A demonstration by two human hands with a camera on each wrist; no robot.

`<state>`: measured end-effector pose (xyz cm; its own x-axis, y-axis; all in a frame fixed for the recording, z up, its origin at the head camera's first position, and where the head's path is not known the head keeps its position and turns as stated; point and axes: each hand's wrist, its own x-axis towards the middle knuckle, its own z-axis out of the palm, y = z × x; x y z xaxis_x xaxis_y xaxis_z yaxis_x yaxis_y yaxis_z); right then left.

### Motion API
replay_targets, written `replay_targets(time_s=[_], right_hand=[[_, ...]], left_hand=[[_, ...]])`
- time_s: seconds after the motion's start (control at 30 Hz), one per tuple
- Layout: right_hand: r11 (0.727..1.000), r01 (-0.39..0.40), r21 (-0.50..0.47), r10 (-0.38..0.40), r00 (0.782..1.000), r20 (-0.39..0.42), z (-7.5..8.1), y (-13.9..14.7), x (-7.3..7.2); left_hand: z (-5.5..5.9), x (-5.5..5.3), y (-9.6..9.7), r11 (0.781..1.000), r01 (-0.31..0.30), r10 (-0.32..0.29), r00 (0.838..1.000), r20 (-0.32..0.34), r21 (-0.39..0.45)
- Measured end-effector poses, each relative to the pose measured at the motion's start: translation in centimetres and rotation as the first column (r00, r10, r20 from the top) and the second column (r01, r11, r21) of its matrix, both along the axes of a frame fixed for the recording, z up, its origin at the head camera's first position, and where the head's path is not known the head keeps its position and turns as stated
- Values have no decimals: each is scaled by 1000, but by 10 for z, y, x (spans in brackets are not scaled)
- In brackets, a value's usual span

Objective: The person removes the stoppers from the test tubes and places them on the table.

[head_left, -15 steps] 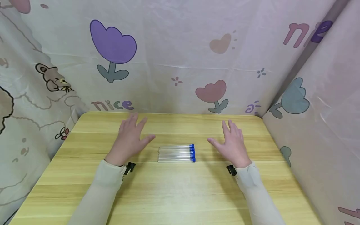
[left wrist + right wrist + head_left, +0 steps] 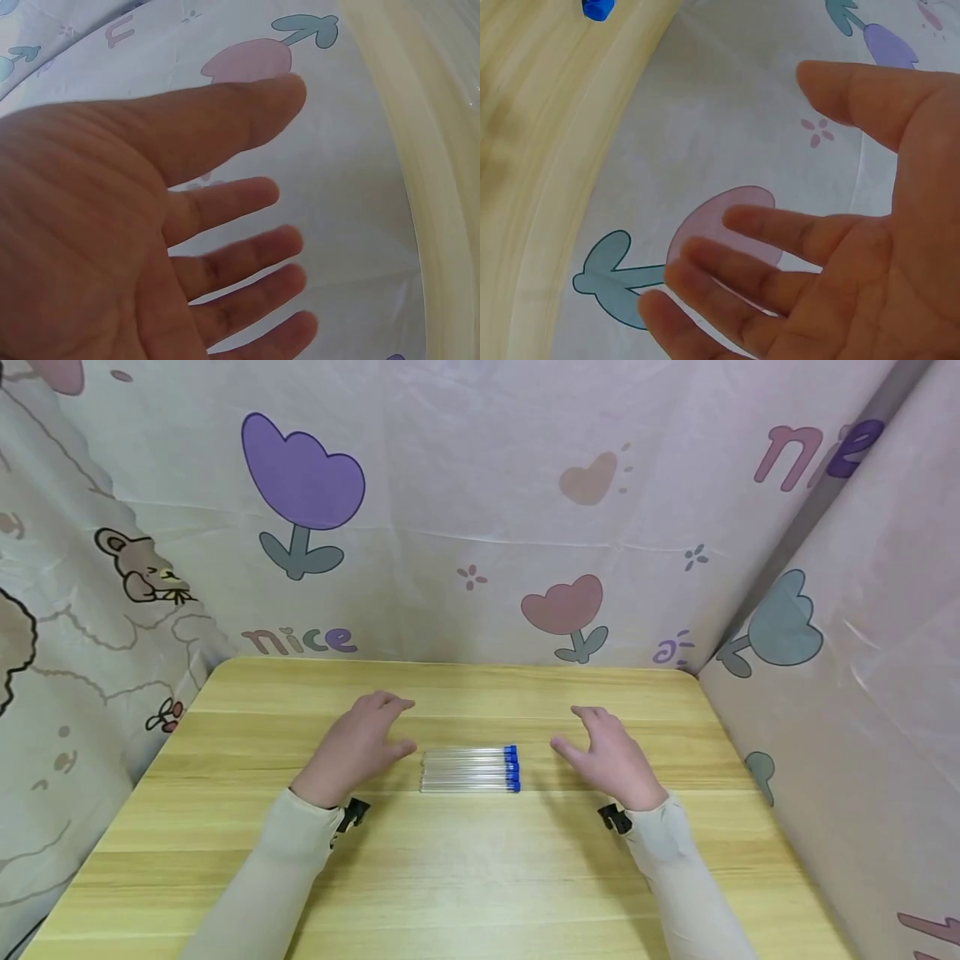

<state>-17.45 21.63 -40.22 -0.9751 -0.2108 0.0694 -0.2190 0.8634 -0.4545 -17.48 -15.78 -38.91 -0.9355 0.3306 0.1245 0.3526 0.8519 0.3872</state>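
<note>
Several slim clear tubes with blue caps (image 2: 468,770) lie side by side in a row on the wooden table (image 2: 480,877). Their capped ends point right. To their left, my left hand (image 2: 352,750) hovers with its thumb just short of the tubes' plain ends, holding nothing. On the other side my right hand (image 2: 611,758) is held above the table, empty, its thumb toward the blue caps. Both wrist views show bare palms with thumb and fingers spread apart. One blue cap (image 2: 598,7) peeks in at the top of the right wrist view.
A patterned cloth curtain (image 2: 450,485) hangs behind the table's far edge and along both sides. Small black devices (image 2: 352,816) sit at the inner side of each wrist.
My left hand has turned and come inward, its fingers now bent toward the tubes. The right hand's fingers have tipped inward too. The tubes stay where they were.
</note>
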Motion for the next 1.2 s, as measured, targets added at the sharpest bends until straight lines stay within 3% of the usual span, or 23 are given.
replay_targets(time_s=[0.27, 0.63, 1.03, 1.2], right_hand=[[999, -34, -14, 34, 999, 21, 3, -1, 1], [995, -95, -22, 95, 995, 31, 0, -1, -2], [986, -163, -26, 164, 984, 68, -2, -12, -8], [985, -173, -20, 174, 980, 93, 2, -17, -3]], left_hand=[[-4, 1, 3, 1000, 14, -13, 1000, 14, -26], [-10, 11, 11, 993, 101, -99, 995, 33, -53], [-22, 9, 14, 981, 180, -175, 982, 68, -73], [-25, 9, 16, 978, 197, -192, 978, 85, -61]])
